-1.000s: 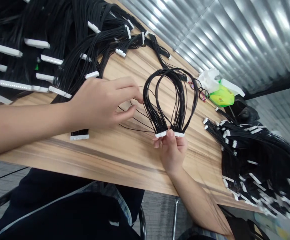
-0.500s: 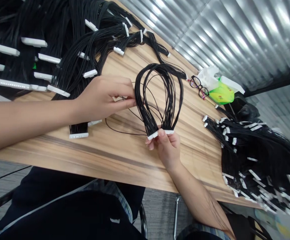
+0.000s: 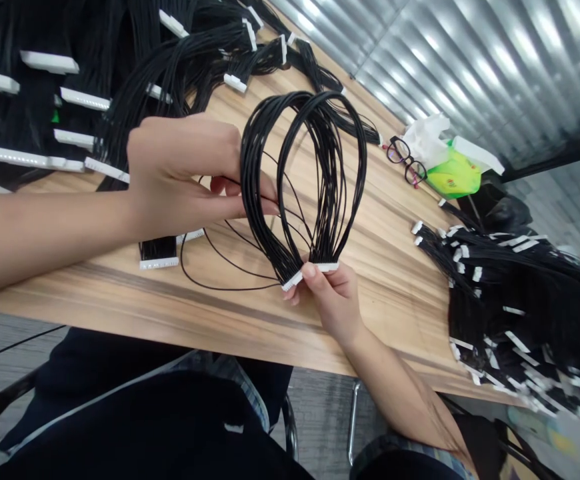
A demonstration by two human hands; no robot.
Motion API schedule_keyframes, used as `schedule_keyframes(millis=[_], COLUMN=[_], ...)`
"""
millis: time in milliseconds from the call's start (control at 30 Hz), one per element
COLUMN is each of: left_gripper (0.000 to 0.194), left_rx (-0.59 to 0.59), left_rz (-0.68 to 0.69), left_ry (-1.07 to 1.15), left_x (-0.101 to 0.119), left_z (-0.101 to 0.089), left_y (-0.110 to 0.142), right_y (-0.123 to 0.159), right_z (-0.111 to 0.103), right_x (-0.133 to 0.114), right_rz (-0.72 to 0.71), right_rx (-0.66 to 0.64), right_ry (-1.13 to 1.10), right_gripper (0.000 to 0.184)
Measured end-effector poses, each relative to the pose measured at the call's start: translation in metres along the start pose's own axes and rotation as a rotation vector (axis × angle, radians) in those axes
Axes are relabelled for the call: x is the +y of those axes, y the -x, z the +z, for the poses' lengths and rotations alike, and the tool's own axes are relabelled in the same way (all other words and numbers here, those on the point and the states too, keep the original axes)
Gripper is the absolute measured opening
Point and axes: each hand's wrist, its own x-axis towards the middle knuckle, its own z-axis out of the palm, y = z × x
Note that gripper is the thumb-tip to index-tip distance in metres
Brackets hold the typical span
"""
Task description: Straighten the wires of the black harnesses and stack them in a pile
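Note:
A black wire harness (image 3: 323, 160) stands up in a loop over the table, its wires ending in two white connectors (image 3: 293, 280). My right hand (image 3: 337, 300) is closed on those connectors from below, thumb in front. My left hand (image 3: 190, 167) reaches in from the left, thumb and fingers pinched, with the fingertips partly behind the left side of the loop. Thin loose wires (image 3: 230, 289) run past the left fingers and bow out below them; one appears to be in the pinch, though the wires in front partly cover it.
A large pile of black wire harnesses (image 3: 95, 60) with white connectors covers the far left. Another pile (image 3: 530, 293) lies at the right. Eyeglasses (image 3: 406, 160), a green packet (image 3: 453, 175) and white plastic (image 3: 427, 137) rest near the corrugated wall (image 3: 450, 60). The wooden table's (image 3: 230, 327) front edge is close to my body.
My left hand has turned and its fingertips have moved further into the loop. The loop appears larger and its strands more spread, and the loose wires bow out further left. My right hand keeps its hold.

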Motion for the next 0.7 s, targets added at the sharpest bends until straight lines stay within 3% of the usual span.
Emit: schedule_keyframes(millis=[100, 167, 300, 400, 567, 700], left_gripper=[0.04, 0.035, 0.018, 0.016, 0.018, 0.013], left_rx=[0.201, 0.234, 0.147, 0.128, 0.078, 0.081], left_rz=[0.075, 0.169, 0.118, 0.082, 0.027, 0.064], left_ry=[0.13, 0.14, 0.191, 0.151, 0.094, 0.092], left_x=[-0.002, -0.002, 0.001, 0.004, 0.004, 0.004], left_z=[0.008, 0.012, 0.01, 0.007, 0.009, 0.009], left_y=[0.004, 0.005, 0.002, 0.0, 0.0, -0.002], right_y=[0.002, 0.004, 0.008, 0.008, 0.006, 0.005], right_z=[0.0, 0.0, -0.001, 0.0, 0.002, 0.002], right_x=[0.0, 0.002, 0.007, 0.008, 0.008, 0.008], right_rz=[-0.007, -0.026, -0.149, -0.248, -0.235, -0.246], right_rx=[0.004, 0.035, 0.173, 0.254, 0.289, 0.286], right_ry=[0.012, 0.025, 0.034, 0.027, 0.072, 0.039], right_gripper=[0.039, 0.037, 0.031, 0.022, 0.025, 0.021])
